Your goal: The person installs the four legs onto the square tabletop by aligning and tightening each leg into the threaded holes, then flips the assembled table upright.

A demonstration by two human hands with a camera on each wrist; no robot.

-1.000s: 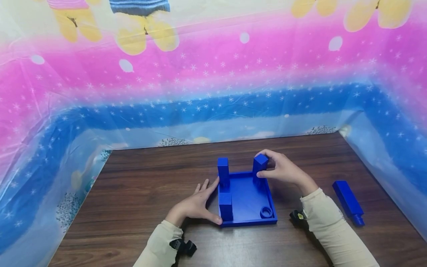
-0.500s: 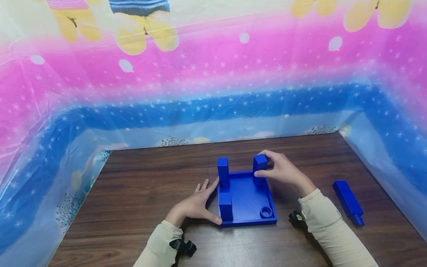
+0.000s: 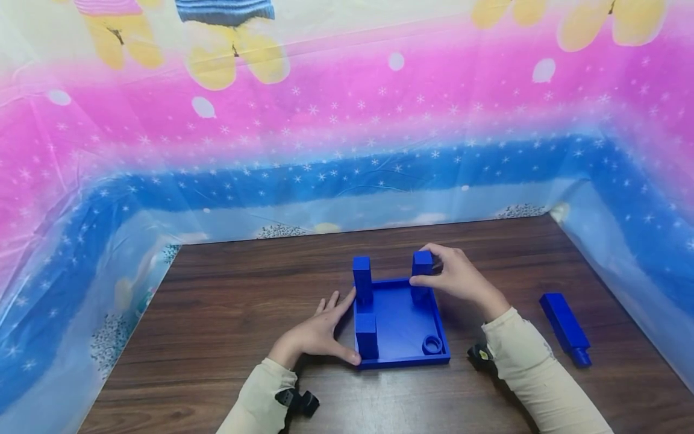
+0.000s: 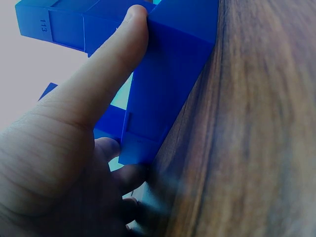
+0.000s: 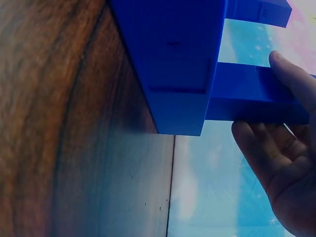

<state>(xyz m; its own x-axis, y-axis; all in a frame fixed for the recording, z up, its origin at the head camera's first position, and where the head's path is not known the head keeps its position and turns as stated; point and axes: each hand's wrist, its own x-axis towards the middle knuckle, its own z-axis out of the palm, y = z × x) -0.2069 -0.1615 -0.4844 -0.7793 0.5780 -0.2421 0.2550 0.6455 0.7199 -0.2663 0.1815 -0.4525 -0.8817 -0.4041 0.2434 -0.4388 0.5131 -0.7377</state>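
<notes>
A square blue tray (image 3: 402,325) with a low rim lies on the table, and blue posts stand upright at three of its corners. My right hand (image 3: 461,278) pinches the back right post (image 3: 420,271) between thumb and fingers; the right wrist view shows this post (image 5: 247,94) standing off the tray. Spread along the tray's left side, my left hand (image 3: 320,331) touches the back part with its index finger and the front corner with its thumb. Beside it stand the front left post (image 3: 367,337) and the back left post (image 3: 362,280). A round ring socket (image 3: 432,345) shows at the front right corner.
Another blue post (image 3: 566,328), with a round peg at one end, lies on the wooden table (image 3: 228,325) to the right of my right forearm. A printed cloth (image 3: 347,120) hangs behind the table and along its sides.
The back right post has turned about its upright axis, so a flat face now points forward instead of an edge. My right thumb has shifted slightly left with it. My left hand stays put.
</notes>
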